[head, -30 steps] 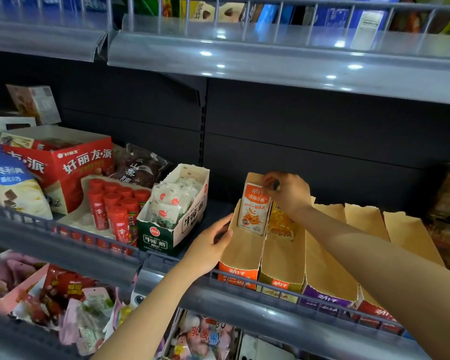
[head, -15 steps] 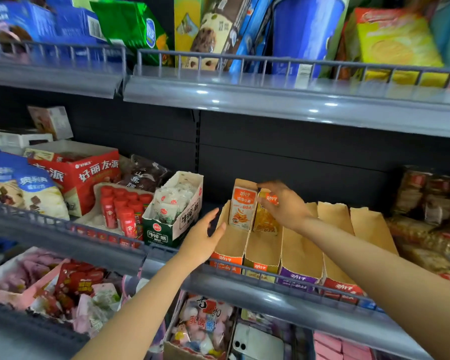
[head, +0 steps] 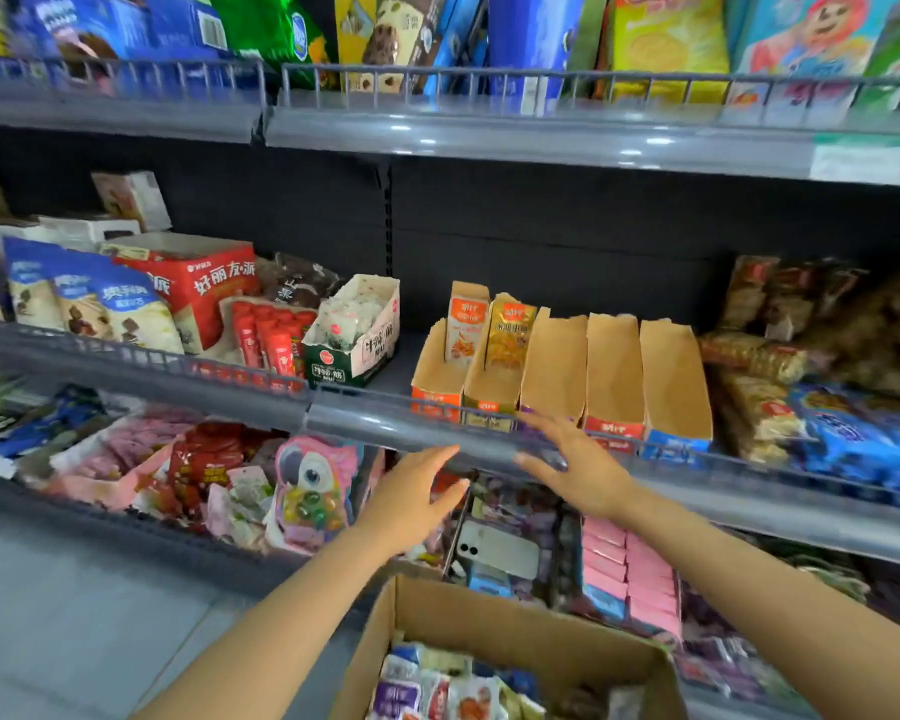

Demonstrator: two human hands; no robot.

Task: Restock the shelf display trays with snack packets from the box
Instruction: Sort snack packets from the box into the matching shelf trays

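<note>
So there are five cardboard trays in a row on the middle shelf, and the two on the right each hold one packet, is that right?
No, it's the two on the left: the head view shows an orange packet in the first tray and a yellow packet in the second tray. The five-in-a-row part holds.

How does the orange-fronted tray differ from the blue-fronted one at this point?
The orange tray stands leftmost in the row, the blue tray rightmost. The orange tray holds one orange packet upright at its back; the blue tray shows only bare cardboard inside. The orange tray's front is orange, the blue tray's blue. Both are brown cardboard, alike in shape, behind the shelf edge.
</note>
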